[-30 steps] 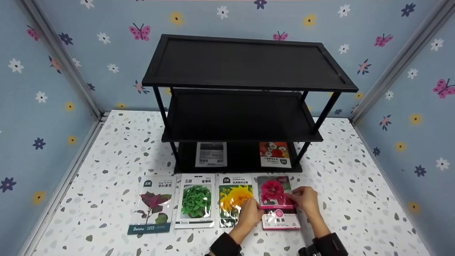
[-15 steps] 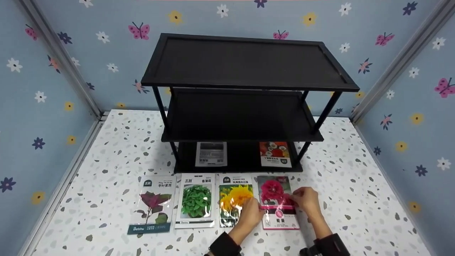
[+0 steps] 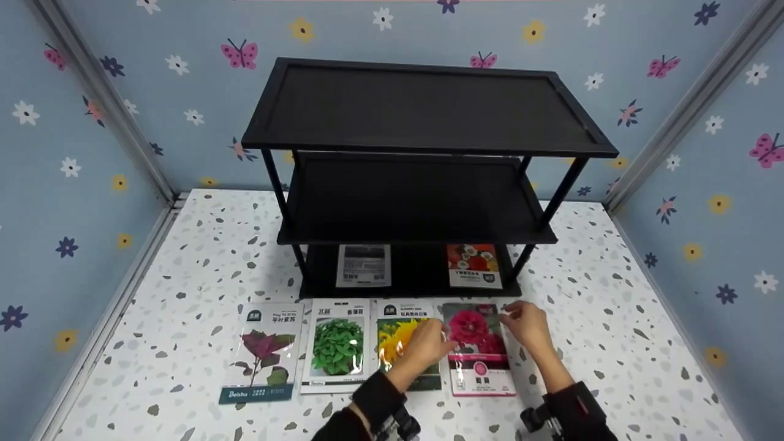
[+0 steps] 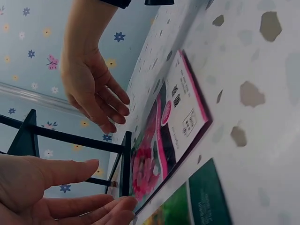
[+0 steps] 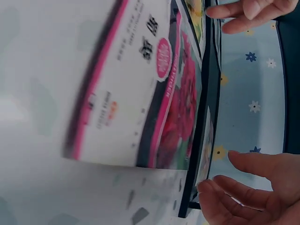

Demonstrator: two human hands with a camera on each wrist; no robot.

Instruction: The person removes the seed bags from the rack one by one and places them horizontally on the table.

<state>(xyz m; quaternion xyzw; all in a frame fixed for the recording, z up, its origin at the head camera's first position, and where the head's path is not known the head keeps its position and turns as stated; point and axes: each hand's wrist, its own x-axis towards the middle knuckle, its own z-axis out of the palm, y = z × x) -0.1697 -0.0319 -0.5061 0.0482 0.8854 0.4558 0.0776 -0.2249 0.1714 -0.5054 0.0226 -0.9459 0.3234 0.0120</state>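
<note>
A seed packet with a magenta flower (image 3: 481, 373) lies flat on the speckled tabletop, rightmost in the front row. My left hand (image 3: 422, 346) hovers at its left side and covers part of the yellow sunflower packet (image 3: 392, 340). Thumb and fingers of that hand are spread apart with nothing between them in the left wrist view. My right hand (image 3: 528, 324) is beside the magenta packet's upper right corner. In the right wrist view the right hand's fingers (image 5: 234, 199) are loosely bent and hold nothing.
Left of these lie a green-leaf packet (image 3: 337, 346) and a purple-leaf packet (image 3: 263, 355). Behind the row stands a black three-tier shelf (image 3: 416, 242). On its bottom tier are a grey-backed packet (image 3: 364, 266) and a red-and-orange flower packet (image 3: 474, 266). Flowered walls (image 3: 73, 141) enclose the table.
Both hands have let go of the magenta packet's edges and lifted away, moving toward the shelf. The packet has stayed nearly in place.
</note>
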